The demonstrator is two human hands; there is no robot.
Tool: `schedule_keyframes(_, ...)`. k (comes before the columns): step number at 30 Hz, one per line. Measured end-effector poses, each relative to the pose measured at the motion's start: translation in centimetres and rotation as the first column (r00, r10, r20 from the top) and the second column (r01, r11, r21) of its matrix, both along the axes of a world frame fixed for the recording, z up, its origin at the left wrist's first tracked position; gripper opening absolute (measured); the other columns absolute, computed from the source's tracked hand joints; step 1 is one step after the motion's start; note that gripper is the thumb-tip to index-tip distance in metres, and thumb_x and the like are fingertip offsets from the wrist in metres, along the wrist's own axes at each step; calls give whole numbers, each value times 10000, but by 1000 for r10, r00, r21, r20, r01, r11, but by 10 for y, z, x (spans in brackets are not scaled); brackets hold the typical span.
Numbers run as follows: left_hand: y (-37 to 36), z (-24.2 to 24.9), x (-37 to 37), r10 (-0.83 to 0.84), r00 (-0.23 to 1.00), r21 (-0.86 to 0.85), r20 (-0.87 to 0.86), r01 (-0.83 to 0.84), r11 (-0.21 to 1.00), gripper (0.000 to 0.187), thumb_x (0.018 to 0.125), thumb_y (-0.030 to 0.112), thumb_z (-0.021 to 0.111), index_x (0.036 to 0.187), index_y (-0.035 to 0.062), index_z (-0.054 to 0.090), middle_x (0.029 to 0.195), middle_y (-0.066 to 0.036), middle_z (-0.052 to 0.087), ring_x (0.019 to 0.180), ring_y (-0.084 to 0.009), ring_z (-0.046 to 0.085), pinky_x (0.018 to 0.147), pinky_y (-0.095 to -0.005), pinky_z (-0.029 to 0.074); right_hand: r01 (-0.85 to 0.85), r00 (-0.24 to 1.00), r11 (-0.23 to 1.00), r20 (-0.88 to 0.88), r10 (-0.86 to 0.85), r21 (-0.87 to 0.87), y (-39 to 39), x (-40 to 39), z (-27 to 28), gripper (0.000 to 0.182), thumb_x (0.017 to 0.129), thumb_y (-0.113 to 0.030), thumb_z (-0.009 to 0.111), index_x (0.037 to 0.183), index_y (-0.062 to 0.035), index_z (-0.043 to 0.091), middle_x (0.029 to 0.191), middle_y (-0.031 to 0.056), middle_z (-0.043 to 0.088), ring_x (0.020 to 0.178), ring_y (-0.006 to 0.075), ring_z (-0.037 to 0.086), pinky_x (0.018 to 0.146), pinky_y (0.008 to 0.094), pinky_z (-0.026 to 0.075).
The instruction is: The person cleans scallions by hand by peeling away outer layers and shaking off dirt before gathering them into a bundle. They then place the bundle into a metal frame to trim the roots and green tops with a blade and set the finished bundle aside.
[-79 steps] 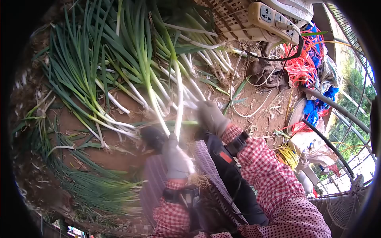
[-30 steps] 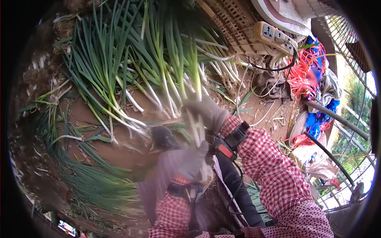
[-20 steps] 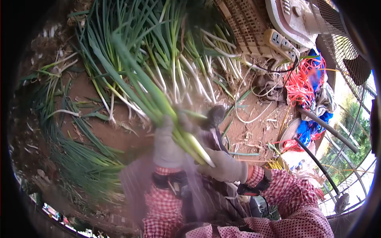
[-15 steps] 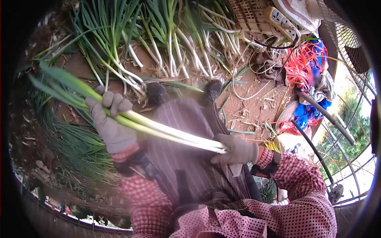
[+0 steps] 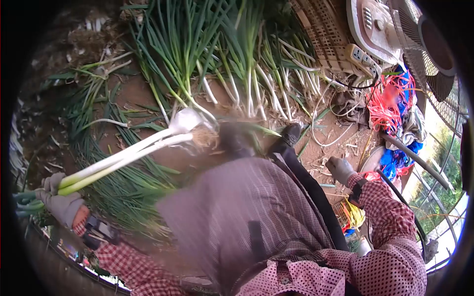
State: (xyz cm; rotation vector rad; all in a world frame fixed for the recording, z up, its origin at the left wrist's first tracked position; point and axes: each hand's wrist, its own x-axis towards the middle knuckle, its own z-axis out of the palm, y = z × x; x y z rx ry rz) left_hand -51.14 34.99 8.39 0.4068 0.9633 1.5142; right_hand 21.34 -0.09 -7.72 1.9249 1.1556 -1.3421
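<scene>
At the far left, my gloved left hand (image 5: 61, 203) is closed around the green part of two long green onions (image 5: 116, 165). Their white stalks slant up to the right, ending in a blurred white patch and pale roots near the upright bunches. My gloved right hand (image 5: 340, 170) is apart from them, at the right above the littered ground. Its fingers are curled, and whether anything lies inside them is hidden. Between the hands, a striped apron (image 5: 256, 202) covers my lap.
Bunches of green onions (image 5: 187, 49) lie along the top, with more leaves (image 5: 123, 192) at the left. A woven basket (image 5: 328, 34), power strip (image 5: 363, 59), fan (image 5: 434, 47) and red strings (image 5: 385, 98) are at the right. A shoe (image 5: 291, 133) shows near the middle.
My left hand has moved left and down with the onions, whose white ends now point up right. My right hand has let go of the white ends and moved right. The view has shifted.
</scene>
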Motion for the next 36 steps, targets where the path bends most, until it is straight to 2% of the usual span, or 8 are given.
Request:
schedule_keyframes(2,50,-23,-78,51,775,79,-630,-2,997,392,970,401,548,1030,37,415,891,-29,485,790,-207,487,695,-303,452,270,962,962,-26,-271,-32,2,-9,-4,322,901,-319,601,1038,-33,656,947,249,675,968,376,657,849,437,501)
schedule_keyframes(3,70,-35,-95,92,359,68,-929,-77,995,467,947,362,608,1149,3,387,1006,-55,532,902,-229,526,758,-311,482,327,945,944,1,-327,-53,6,-15,-6,387,870,-346,647,1099,-34,643,944,218,688,952,351,670,847,409,507)
schedule_keyframes(5,94,-52,-114,83,38,74,-996,-207,975,413,968,333,554,1176,1,424,1084,-86,538,974,-248,533,836,-350,467,306,952,952,-3,-306,-10,24,-31,-9,403,866,-359,656,1108,-38,639,946,206,692,948,343,673,840,407,511)
schedule_keyframes(10,36,-148,46,-182,968,74,-174,197,978,360,1021,262,418,1244,-3,515,1278,-162,555,1155,-296,552,1029,-449,432,147,989,979,-36,-144,140,73,-59,-42,450,846,-391,655,1180,-91,633,1119,211,668,1072,364,634,918,435,489)
schedule_keyframes(18,-220,-186,496,-381,904,-694,192,400,599,175,994,162,538,1110,41,587,977,-95,641,843,-172,634,785,-349,566,320,948,929,-58,-314,186,99,-27,-179,351,861,-302,603,1119,-72,667,1079,220,673,1047,354,642,933,415,491)
schedule_keyframes(24,-284,-262,522,-531,805,-865,263,441,241,162,997,134,523,1125,43,566,933,-106,660,782,-187,653,756,-355,574,316,932,889,65,-356,330,167,44,-250,347,883,-206,652,1197,-63,623,1188,170,620,1109,297,613,953,435,496)
schedule_keyframes(30,-268,-291,519,-464,837,-818,291,469,334,195,1007,202,519,1112,44,566,930,-117,668,793,-220,671,759,-383,577,-258,892,777,450,-36,574,237,65,-287,339,915,-161,604,1251,-118,593,1296,132,544,1275,279,472,1126,563,281)
schedule_keyframes(36,-251,-301,530,-450,853,-776,264,465,426,312,1021,311,482,1200,59,519,1053,-115,638,935,-231,645,863,-430,541,-112,969,863,-140,205,492,178,19,-269,276,947,-159,499,1195,-38,516,878,149,643,727,253,661,677,382,561)
